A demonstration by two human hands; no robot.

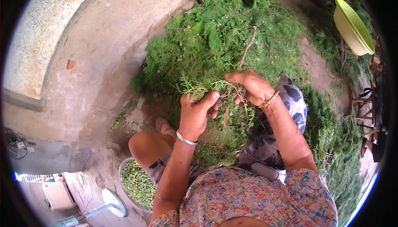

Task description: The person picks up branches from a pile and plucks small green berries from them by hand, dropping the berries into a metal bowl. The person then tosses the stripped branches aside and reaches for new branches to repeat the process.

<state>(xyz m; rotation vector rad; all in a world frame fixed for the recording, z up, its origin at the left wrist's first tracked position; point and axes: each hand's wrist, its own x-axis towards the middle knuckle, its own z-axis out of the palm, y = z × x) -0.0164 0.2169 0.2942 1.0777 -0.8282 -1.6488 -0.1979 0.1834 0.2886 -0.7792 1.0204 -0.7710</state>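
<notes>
Between my two hands is a leafy evergreen sprig with a few small green cones on it. My left hand, a silver bangle at its wrist, pinches the sprig between thumb and fingers. On the other side my right hand, with a gold-coloured bangle, grips the same sprig, its fingertips partly hidden by leaves. Beyond both hands lies a big heap of cut evergreen branches, with a bare brown stem sticking out. Beside my left knee stands a round metal basin holding many small green cones.
A yellow-green plastic tub rests tilted at the upper right. More cut greenery covers the ground on the right, near a wooden stool. At lower left are a white fan base and a cardboard box. A brick chip lies on the concrete.
</notes>
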